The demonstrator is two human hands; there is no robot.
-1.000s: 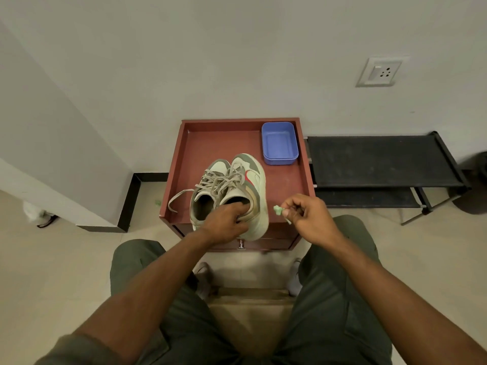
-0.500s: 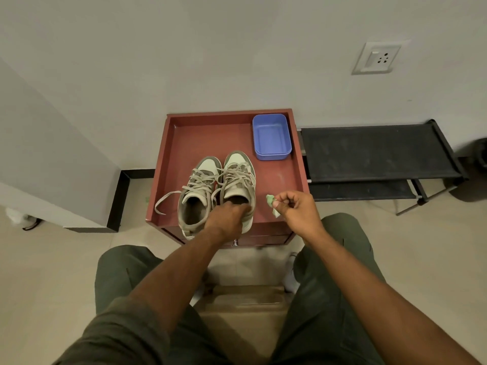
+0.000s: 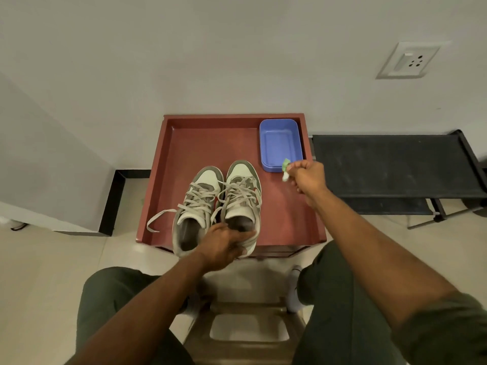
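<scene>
Green scrap (image 3: 285, 164) is pinched in the right grip (image 3: 305, 177) at the tub's (image 3: 280, 146) six o'clock rim; a shoe (image 3: 241, 201) is clasped by the left grip (image 3: 224, 245). Release into the tub seems due next.

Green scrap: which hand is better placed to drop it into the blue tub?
Probably right. The right hand pinches the green scrap at the near rim of the blue tub, while the left hand holds a sneaker by its heel, farther away.
</scene>
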